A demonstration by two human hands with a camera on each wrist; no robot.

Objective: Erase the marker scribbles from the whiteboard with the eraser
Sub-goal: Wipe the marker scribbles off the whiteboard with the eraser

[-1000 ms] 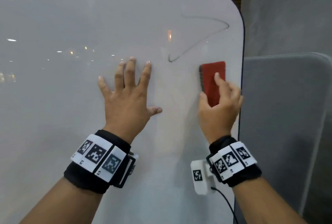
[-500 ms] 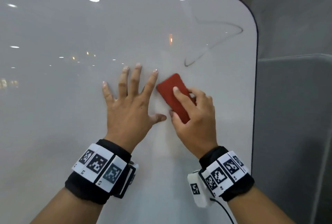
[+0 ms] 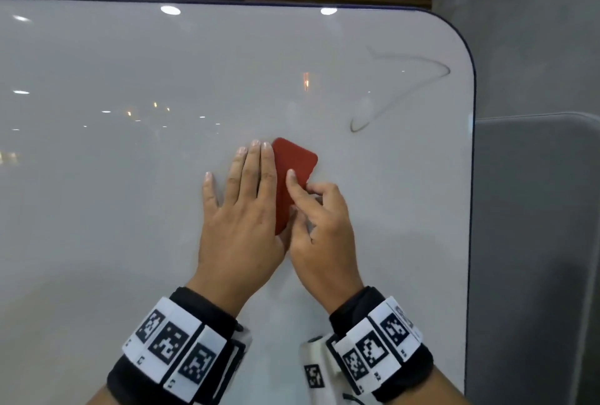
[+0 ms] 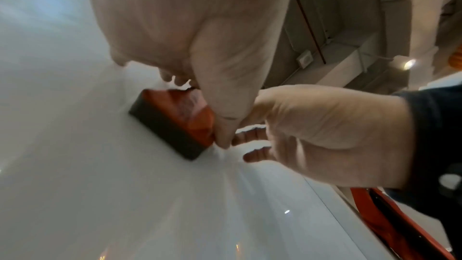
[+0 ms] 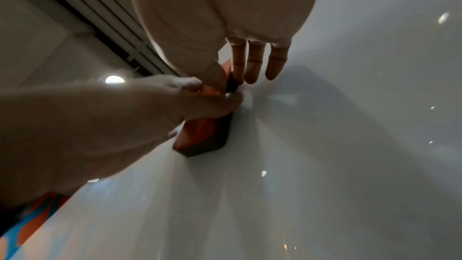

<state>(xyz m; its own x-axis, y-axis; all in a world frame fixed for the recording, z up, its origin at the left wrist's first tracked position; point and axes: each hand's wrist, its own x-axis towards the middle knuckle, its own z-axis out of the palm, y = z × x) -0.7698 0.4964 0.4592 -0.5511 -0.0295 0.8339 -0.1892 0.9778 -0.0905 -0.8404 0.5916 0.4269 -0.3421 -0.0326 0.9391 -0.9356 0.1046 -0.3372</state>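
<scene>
The whiteboard [image 3: 130, 177] stands upright before me. A faint grey marker scribble [image 3: 406, 90] loops near its upper right corner. The red eraser [image 3: 297, 161] with a dark felt base lies tilted against the board's middle, below and left of the scribble. My right hand [image 3: 297, 197] grips it, index finger on its back and thumb at its lower edge. My left hand [image 3: 246, 184] lies flat on the board with straight fingers, its index side covering the eraser's left edge. In the left wrist view the left thumb touches the eraser [image 4: 175, 118]. The eraser [image 5: 207, 135] also shows between both hands.
The board's rounded right edge [image 3: 472, 177] borders a grey padded partition [image 3: 535, 242]. A grey wall rises behind it. Ceiling lights reflect in the glossy surface on the left.
My right hand has slid the eraser leftward from the board's right edge until it meets my left hand. The left fingers, spread before, now lie together.
</scene>
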